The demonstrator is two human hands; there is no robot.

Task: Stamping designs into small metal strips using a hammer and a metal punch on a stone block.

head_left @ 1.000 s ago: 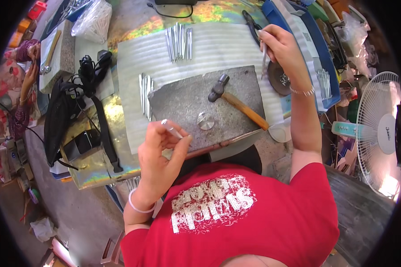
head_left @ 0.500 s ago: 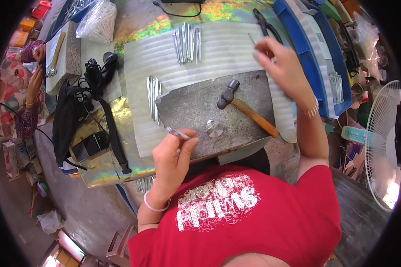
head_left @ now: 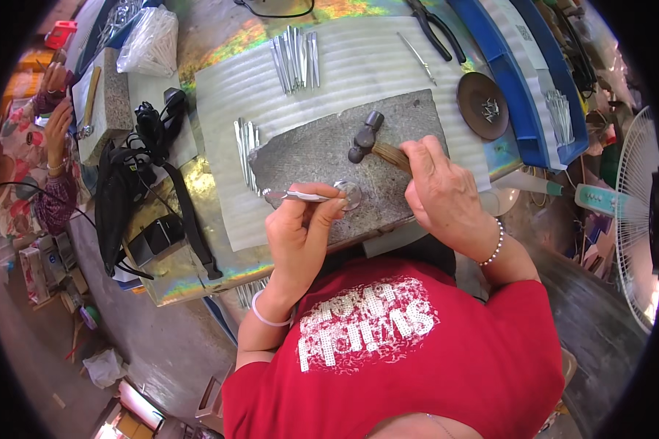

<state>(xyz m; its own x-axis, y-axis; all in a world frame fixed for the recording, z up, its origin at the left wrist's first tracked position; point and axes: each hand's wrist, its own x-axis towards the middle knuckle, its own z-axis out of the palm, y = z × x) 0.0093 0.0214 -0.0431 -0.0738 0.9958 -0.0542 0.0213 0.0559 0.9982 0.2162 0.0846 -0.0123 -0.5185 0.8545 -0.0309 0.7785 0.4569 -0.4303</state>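
We've got a tool change: our right hand (head_left: 447,190) has left the thin pointed tool (head_left: 417,58), which now lies on the white foam sheet (head_left: 220,95) well beyond that hand, near the black-handled pliers (head_left: 435,33). Fingers are now curled round the wooden handle of the ball-peen hammer (head_left: 382,151); the palm side is hidden, so we can't tell how tight. Its head rests on the grey slab (head_left: 307,150), left of the right hand. Our left hand (head_left: 304,230) keeps its pinch, thumb and fingertips closed on a slim silver metal piece (head_left: 304,196), and has come over to the round metal disc (head_left: 351,192), just beside its fingertips. We judge the work has passed from the thin tool to the hammer, with piece and disc now close together. Beyond the left hand we log two groups of metal strips (head_left: 294,62); beyond the right, a brown dish (head_left: 470,106) of small bits.
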